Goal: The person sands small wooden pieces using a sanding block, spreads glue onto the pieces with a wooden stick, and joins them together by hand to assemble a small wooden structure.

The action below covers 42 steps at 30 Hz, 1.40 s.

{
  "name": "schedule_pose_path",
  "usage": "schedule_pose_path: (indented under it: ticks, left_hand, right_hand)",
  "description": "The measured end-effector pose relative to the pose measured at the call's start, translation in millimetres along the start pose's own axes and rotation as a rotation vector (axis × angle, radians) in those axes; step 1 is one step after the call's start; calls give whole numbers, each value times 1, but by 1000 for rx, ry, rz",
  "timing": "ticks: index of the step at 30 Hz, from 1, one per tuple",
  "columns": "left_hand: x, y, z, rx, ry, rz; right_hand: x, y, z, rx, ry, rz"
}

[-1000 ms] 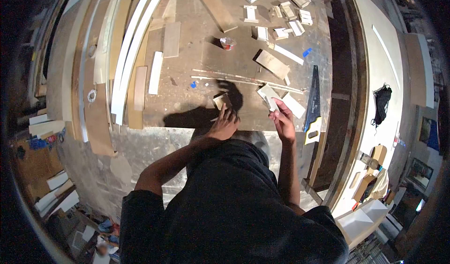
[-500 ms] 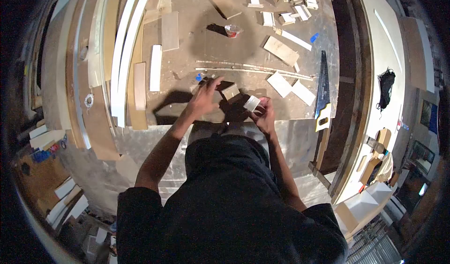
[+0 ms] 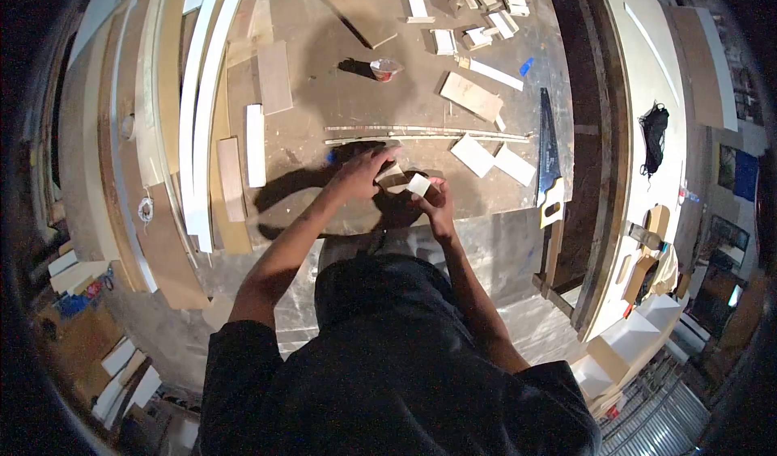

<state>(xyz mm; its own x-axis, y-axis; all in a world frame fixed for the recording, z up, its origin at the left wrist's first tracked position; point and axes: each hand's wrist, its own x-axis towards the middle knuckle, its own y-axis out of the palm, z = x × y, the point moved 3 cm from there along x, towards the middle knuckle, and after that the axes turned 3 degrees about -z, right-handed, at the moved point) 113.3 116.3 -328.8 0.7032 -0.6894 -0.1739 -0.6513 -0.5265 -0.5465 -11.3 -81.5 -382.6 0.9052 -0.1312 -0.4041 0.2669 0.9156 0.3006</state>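
My left hand (image 3: 362, 174) is closed round a small wooden block (image 3: 392, 176) on the workbench, near its front edge. Just to the right, my right hand (image 3: 438, 204) pinches a small pale wood piece (image 3: 418, 185), which is close to the block; whether the two touch is unclear. Thin wooden strips (image 3: 429, 137) lie beyond both hands. Two pale rectangular pieces (image 3: 473, 156) rest to the right, beside a handsaw (image 3: 549, 156) with a yellow and black handle.
Long boards (image 3: 198, 116) line the bench's left side. A small cup (image 3: 386, 69) stands farther back. Several small wooden assemblies (image 3: 486, 19) lie at the back right. A hammer (image 3: 645, 236) and black cord (image 3: 653, 139) are on the right-hand surface.
My right hand has brought the pale piece leftward to the block. My left hand left the block, opened, then came back to it. The view has shifted slightly.
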Motion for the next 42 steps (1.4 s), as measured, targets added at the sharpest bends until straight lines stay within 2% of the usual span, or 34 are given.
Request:
schedule_pose_path:
  ticks: [4,6,9,14,16,18,21,24,28,30,32,35,38,39,42]
  left_hand:
    - [4,-7,-16,9,80,-100]
    - [8,-1,-3,-1,104,-61]
    - [10,6,7,-6,147,-31]
    - [9,-1,0,-18,156,-45]
    - [5,-4,-8,-102,218,-166]
    - [1,-6,-14,-153,161,-174]
    - [-7,-17,-31,-241,99,-202]
    - [-19,-31,-58,-244,95,-258]
    - [-25,-59,-101,-387,12,-278]
    - [-25,-73,-124,-523,43,-367]
    - [-27,-86,-145,-498,84,-385]
    - [-27,-97,-174,-663,117,-425]
    - [-27,-106,-196,-574,188,-529]
    - [-26,-107,-204,-676,183,-546]
    - [-24,-116,-230,-678,200,-586]
  right_hand:
    - [5,-2,0,-34,-4,2]
    - [5,-1,1,-27,-31,14]
    - [9,-1,10,-98,51,33]
    - [12,4,27,4,151,40]
    - [13,6,35,26,176,55]
    - [13,9,48,52,200,70]
    - [12,12,80,-43,77,242]
    - [4,31,133,65,54,290]
    - [-2,51,194,23,-19,362]
    - [-8,59,221,60,-16,362]
    - [-9,62,242,-36,-90,429]
    - [-8,61,263,-30,-112,457]
    - [-9,60,292,2,-142,505]
    - [-11,58,303,-49,-188,481]
    - [-22,57,344,-187,-323,404]
